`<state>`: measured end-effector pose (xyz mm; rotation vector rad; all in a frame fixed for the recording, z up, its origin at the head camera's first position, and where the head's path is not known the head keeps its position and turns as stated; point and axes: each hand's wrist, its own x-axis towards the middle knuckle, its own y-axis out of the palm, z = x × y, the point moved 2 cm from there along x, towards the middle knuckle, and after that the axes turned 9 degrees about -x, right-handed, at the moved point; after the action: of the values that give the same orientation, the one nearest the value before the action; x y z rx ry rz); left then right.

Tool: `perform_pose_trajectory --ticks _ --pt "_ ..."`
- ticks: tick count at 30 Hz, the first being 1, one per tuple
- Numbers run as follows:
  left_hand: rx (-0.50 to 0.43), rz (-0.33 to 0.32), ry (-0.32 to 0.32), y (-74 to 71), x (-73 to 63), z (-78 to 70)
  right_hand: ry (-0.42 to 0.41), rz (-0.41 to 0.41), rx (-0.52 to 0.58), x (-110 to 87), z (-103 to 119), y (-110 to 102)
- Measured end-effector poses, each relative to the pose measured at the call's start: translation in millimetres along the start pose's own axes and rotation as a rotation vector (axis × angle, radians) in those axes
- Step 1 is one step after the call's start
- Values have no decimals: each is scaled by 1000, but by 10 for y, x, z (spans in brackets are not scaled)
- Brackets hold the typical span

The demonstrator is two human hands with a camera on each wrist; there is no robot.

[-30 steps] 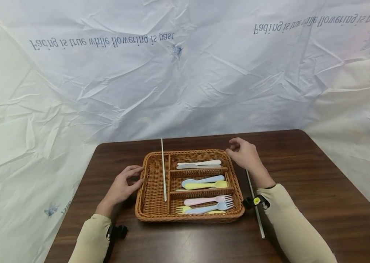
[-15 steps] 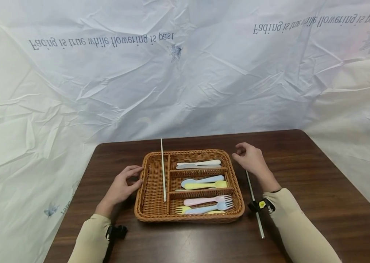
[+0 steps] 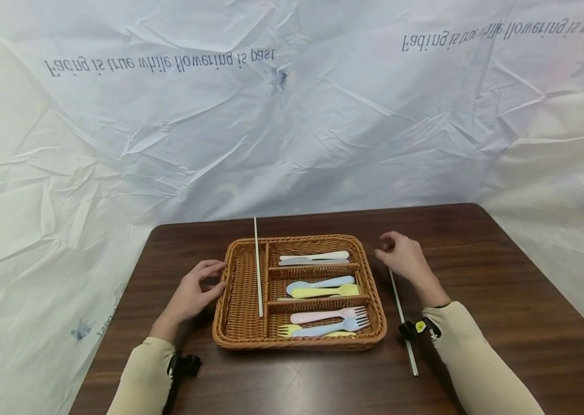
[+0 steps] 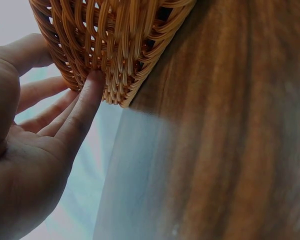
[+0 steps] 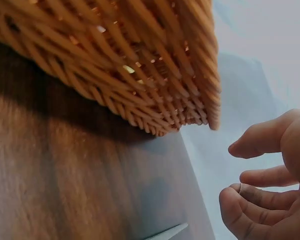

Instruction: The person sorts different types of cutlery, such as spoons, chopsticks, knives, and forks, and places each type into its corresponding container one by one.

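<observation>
A brown wicker cutlery basket (image 3: 240, 344) stands on the table. My left hand (image 3: 193, 293) touches its left side; in the left wrist view the fingertips (image 4: 93, 82) rest against the woven outer wall, without gripping it. In the left compartment lies a pale chopstick (image 3: 258, 271), its far end sticking out over the back rim. A second chopstick (image 3: 398, 302) lies on the table right of the basket. My right hand (image 3: 407, 257) is over that chopstick's far end, apart from the basket, fingers loosely curled and holding nothing.
The basket's right side has three compartments: knives (image 3: 315, 257) at the back, spoons (image 3: 323, 288) in the middle, several forks (image 3: 330, 327) in front. Dark wood table (image 3: 504, 300) surrounds it. A pale printed sheet (image 3: 323, 144) hangs behind the table.
My right hand has drawn away from the basket's back right corner, to the right and slightly nearer. The left hand, basket and chopsticks have stayed put.
</observation>
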<state>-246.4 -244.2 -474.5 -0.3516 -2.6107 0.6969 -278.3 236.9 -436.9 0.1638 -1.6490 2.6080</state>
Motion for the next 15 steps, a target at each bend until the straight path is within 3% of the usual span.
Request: perform_pose_trajectory --ticks 15 --pt "0 -3 -3 5 4 4 44 106 -25 -67 -102 113"
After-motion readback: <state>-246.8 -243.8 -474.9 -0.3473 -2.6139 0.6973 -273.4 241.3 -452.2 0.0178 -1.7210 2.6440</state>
